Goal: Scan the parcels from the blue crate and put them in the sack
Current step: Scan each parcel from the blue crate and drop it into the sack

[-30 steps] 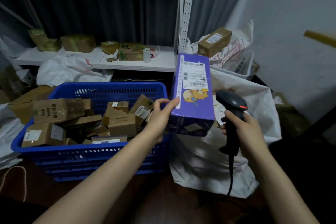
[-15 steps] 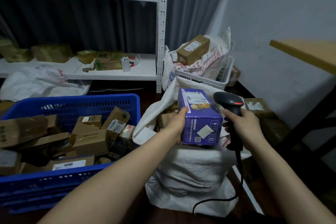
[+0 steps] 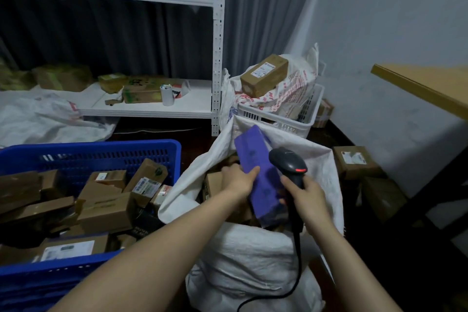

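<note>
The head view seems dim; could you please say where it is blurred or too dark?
Head view: dim overall; the purple box in the left hand is smeared, its print unreadable; far-left shelf boxes are soft; floor at lower right nearly black.

One purple parcel (image 3: 254,157) — one scanner (image 3: 288,163).

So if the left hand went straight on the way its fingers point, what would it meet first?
The left hand grips the purple box, so that box is first. Beyond it the line leads to the scanner in the right hand, above the sack; depth is unclear, so it might pass beneath.
</note>
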